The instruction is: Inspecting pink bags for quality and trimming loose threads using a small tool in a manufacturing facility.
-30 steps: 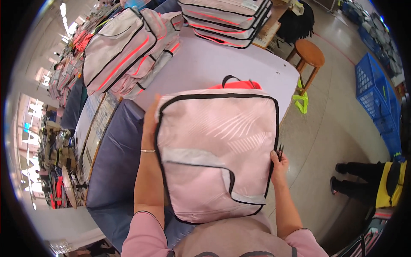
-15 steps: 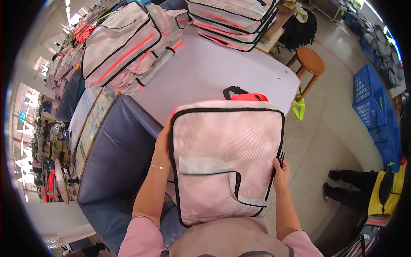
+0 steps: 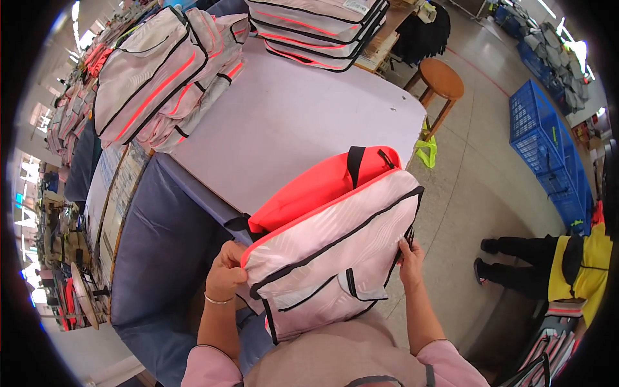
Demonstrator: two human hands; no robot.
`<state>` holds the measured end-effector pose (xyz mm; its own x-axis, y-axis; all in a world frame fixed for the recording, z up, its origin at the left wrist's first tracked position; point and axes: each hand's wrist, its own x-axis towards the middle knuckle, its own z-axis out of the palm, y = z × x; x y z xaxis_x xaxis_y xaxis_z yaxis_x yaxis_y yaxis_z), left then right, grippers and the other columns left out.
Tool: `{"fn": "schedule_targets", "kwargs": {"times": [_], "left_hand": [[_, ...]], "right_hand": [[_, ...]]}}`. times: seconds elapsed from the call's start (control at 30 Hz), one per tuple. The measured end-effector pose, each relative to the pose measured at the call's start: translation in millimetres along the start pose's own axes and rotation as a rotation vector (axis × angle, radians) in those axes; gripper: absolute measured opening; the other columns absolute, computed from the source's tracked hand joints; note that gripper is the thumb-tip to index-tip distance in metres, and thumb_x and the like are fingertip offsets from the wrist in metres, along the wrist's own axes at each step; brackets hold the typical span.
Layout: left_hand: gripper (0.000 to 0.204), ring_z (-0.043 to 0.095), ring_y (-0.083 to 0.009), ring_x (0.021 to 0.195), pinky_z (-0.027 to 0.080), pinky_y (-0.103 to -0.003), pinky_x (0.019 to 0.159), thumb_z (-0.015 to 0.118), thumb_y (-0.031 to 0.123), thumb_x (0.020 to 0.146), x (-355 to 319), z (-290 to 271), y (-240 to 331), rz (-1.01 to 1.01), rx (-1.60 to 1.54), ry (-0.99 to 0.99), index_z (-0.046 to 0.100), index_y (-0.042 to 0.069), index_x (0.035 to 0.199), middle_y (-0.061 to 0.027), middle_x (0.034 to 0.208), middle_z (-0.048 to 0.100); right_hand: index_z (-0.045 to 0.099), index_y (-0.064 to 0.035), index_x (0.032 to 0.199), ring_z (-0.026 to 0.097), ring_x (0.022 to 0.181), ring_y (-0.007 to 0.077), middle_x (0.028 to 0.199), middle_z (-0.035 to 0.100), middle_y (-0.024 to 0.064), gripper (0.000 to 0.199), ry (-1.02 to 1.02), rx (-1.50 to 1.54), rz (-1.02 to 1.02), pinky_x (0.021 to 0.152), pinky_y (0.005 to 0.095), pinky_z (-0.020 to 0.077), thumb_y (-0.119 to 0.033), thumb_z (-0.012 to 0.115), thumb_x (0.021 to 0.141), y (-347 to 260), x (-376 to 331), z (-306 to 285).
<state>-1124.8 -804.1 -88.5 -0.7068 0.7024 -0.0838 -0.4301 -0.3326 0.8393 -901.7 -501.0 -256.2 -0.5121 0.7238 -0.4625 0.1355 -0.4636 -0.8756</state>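
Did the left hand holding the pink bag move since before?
Yes. Judged against the pale table, the left hand has shifted lower in the picture, toward the person's body.

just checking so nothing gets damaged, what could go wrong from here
The bag might slip or twist, since the left hand and right hand hold it only near its sides. A dark, thin item beside the right hand, possibly snips, could snag the fabric. The uneven pile of bags at the left of the table might slide if bumped.
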Motion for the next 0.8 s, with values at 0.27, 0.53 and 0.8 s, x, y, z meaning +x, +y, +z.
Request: {"fn": "schedule_targets", "kwargs": {"times": [0.27,0.53,0.8], "left_hand": [[0.021,0.054,-0.0079,0.071,0.046,-0.025,0.065,0.058,0.027,0.091,-27.0,-49.6,-7.7,-0.021,0.180,0.399,0.053,0.007,0.090,-0.0027,0.084,0.060],[0.035,0.057,-0.0124,0.085,0.044,-0.024,0.077,0.051,0.034,0.094,56.0,-155.6,5.5,0.116,0.628,0.705,0.063,0.007,0.111,-0.0029,0.099,0.063],[0.060,0.049,-0.0198,0.114,0.039,-0.031,0.094,0.058,0.044,0.087,-65.6,-99.5,-79.6,-0.328,0.420,0.745,0.047,0.005,0.131,-0.0049,0.128,0.052]], "right_hand": [[0.063,-0.0073,0.082,0.040,0.046,0.0021,0.061,0.054,-0.0061,0.011,-0.018,0.011,0.014,0.040,0.0188,0.0300,-0.017,0.065,0.085,-8.5,-9.6,2.6],[0.064,-0.0032,0.093,0.043,0.053,0.0028,0.067,0.055,-0.0051,0.019,-0.127,-0.226,-0.050,0.045,0.0204,0.0327,-0.019,0.065,0.083,-60.3,-14.3,66.5],[0.062,-0.0027,0.096,0.051,0.068,0.0049,0.078,0.057,-0.0018,0.022,-0.033,-0.263,0.270,0.053,0.0201,0.0404,-0.019,0.066,0.082,14.8,-23.7,-37.9]]}}
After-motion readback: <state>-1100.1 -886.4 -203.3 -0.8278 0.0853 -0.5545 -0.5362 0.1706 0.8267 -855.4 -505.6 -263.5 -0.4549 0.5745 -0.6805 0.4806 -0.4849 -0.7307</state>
